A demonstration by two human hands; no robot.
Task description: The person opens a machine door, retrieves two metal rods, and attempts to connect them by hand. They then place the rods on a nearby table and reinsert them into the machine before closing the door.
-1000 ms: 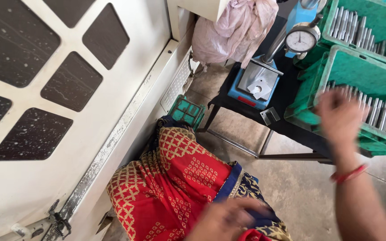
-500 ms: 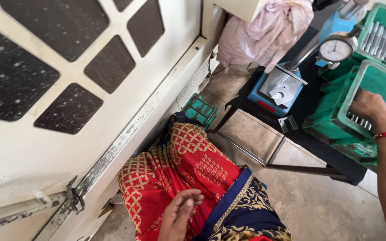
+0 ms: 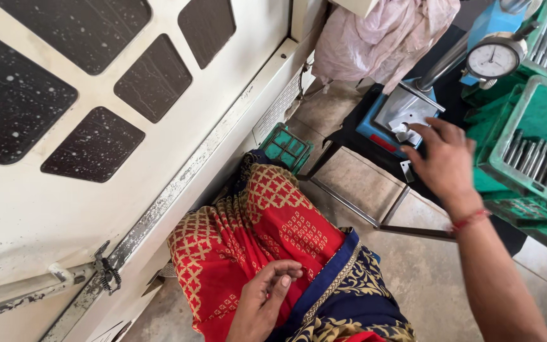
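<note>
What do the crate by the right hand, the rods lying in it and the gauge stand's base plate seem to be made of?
Green crate: probably moulded plastic, judging by its even matt colour and ribbed, slotted walls.
Rods: likely steel, grey with bright glints along them.
Base plate, below the right hand: apparently ground metal, flat, pale grey and faintly reflective, on a blue painted block.

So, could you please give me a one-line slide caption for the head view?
Right hand reaching toward a dial gauge stand beside green crates of metal pins, left hand resting on red patterned cloth.

A workshop: dial gauge [image 3: 493, 59] stand; green crates [image 3: 539, 136] of metal pins [image 3: 539, 166].
</note>
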